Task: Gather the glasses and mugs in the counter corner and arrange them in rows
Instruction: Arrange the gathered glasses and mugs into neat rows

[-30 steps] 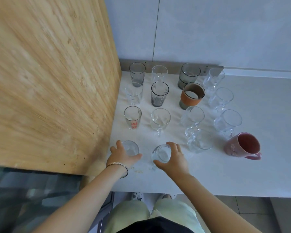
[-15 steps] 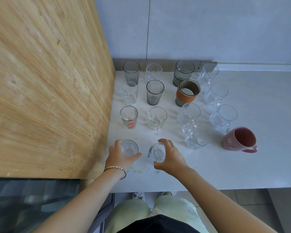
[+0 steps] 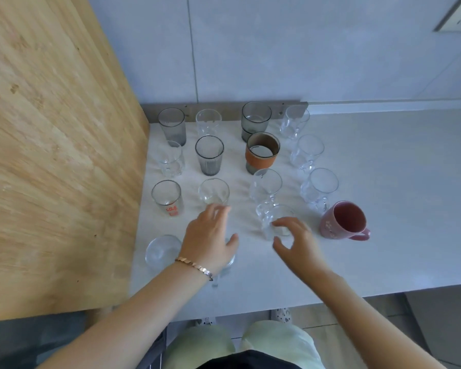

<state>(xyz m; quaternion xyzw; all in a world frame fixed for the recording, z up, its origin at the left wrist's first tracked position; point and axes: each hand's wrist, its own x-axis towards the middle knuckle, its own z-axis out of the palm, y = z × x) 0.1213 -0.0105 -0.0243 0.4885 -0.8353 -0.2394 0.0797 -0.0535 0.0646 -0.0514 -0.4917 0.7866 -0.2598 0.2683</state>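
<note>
Bare arms, rose-gold bracelet (image 3: 194,267) (left wrist), pale-green trousers (image 3: 274,344).

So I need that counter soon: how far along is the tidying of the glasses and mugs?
Nearly done. Three back rows stand in order, from the grey glass to the banded cup. Both hands are open: the left hand over the front row, the right hand reaching for a clear mug. The pink mug still sits off to the right.

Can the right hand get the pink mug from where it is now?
Probably yes. The right hand is open and sits just left of the pink mug, with bare counter between them. Only the clear mug under its fingertips is close by.
</note>
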